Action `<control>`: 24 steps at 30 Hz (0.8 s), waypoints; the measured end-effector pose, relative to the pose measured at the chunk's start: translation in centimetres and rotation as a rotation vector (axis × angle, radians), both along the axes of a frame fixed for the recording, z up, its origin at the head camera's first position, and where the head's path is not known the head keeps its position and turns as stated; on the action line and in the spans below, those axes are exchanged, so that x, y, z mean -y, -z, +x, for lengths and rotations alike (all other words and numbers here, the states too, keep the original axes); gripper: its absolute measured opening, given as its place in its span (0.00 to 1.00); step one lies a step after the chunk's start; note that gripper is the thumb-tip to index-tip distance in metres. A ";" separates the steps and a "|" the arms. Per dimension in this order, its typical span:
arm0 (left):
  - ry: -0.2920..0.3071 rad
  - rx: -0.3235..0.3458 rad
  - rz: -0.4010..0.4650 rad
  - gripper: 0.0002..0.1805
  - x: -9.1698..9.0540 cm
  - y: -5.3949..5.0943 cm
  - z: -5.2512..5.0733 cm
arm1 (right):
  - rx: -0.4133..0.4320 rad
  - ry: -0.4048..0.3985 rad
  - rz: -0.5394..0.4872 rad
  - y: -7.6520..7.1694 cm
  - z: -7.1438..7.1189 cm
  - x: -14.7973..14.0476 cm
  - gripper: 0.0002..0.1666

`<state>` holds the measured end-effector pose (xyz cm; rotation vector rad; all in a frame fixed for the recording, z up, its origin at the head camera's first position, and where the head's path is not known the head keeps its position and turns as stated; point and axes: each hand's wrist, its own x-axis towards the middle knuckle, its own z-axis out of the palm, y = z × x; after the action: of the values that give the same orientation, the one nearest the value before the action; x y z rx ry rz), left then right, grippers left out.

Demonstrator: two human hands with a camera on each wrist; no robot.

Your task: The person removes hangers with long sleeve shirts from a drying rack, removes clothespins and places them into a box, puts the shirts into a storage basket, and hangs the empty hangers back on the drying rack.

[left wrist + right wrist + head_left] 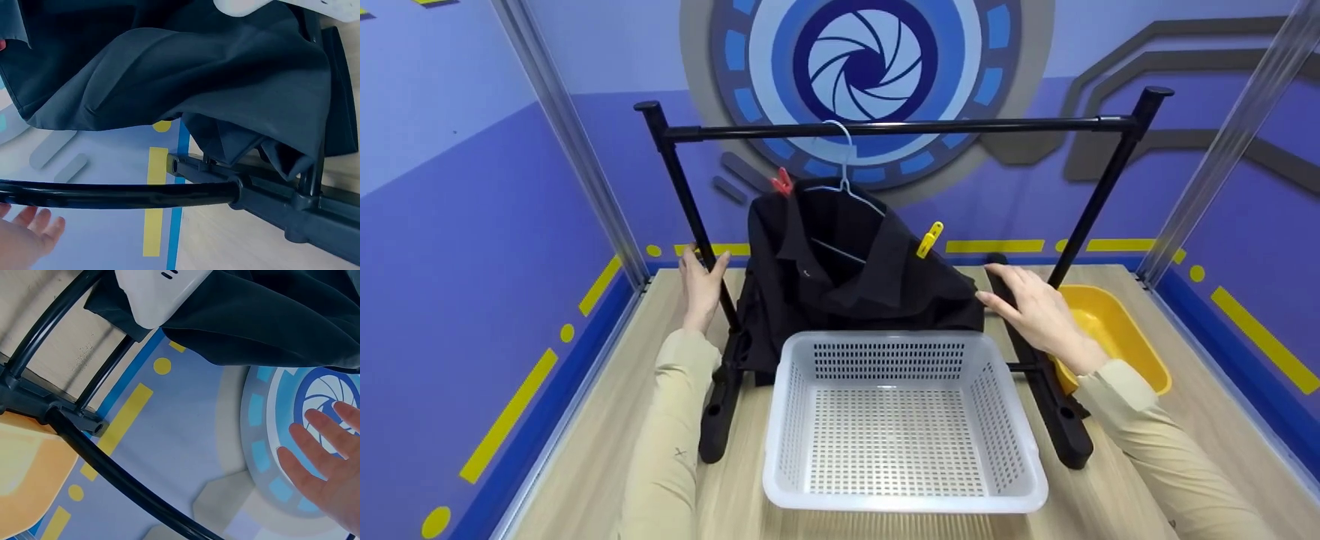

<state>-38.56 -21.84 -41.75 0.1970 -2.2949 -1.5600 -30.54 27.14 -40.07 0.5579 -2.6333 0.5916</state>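
A black collared shirt (847, 292) hangs on a light blue wire hanger (844, 176) from the black clothes rack (900, 129). A red clothespin (782, 182) sits at its left shoulder, a yellow clothespin (930, 240) at its right. My left hand (703, 289) is by the rack's left post, its fingers loosely extended in the left wrist view and not wrapped round the post (124, 194). To the right of the shirt, my right hand (1046, 319) is held with fingers spread and nothing in them, as the right wrist view also shows.
A white perforated basket (905, 504) stands in front of the shirt, between the rack's feet. Beyond the right foot is a yellow tub (1125, 337), partly hidden by my right arm. Blue and purple panels surround the wooden tabletop (585, 480).
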 end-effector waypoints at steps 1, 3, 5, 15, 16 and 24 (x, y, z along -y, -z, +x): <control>-0.009 -0.010 0.005 0.38 0.0 -0.1 -0.1 | 0.001 0.001 0.002 0.0 0.0 0.1 0.32; -0.032 -0.033 0.022 0.35 0.0 -0.2 -0.3 | -0.002 0.001 0.010 0.0 -0.1 0.2 0.32; -0.059 -0.056 0.049 0.31 0.0 -0.2 -0.4 | 0.000 0.001 0.016 0.0 -0.1 0.4 0.33; -0.200 -0.113 0.174 0.15 -0.2 -0.4 -1.1 | 0.019 0.002 0.012 -0.1 0.0 1.0 0.32; -0.208 -0.114 0.175 0.15 -0.3 -0.4 -1.1 | 0.020 0.001 0.009 -0.2 0.0 1.0 0.32; -0.217 -0.142 0.168 0.13 -0.3 0.1 -1.5 | 0.010 -0.014 -0.004 -0.8 -0.5 1.8 0.32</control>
<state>-40.10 -21.54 -41.84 0.3536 -1.9648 -1.5990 -31.02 25.37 -39.24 0.5735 -2.6391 0.6052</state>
